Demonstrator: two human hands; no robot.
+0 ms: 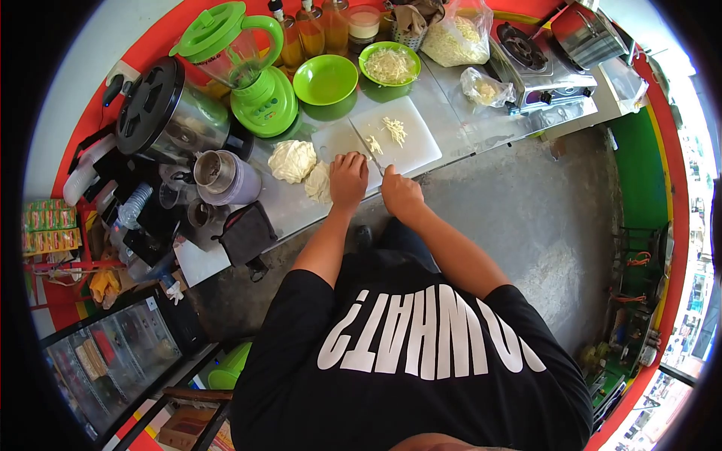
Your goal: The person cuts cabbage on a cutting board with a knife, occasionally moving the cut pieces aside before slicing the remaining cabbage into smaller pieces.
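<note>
A white cutting board [420, 149] lies near the front edge of the metal counter. My right hand [402, 194] is closed around the handle of a knife [368, 148], whose thin blade slants up and left over the board. Just left of the blade, my left hand [348, 180] rests on the board with fingers bent and close together; whatever is under them is hidden. Thin pale shreds [393, 131] sit on the board, with a few more beside the blade. Left of my left hand are a pale cabbage chunk [292, 161] and a smaller cabbage piece [319, 183].
Behind the board stand a green bowl [326, 80] and another green bowl with pale shreds [389, 66]. A green blender [265, 101], a large dark-lidded container [177, 113] and a lilac tumbler [229, 180] crowd the left. Bagged shreds [457, 39] and a stove [541, 71] are at right.
</note>
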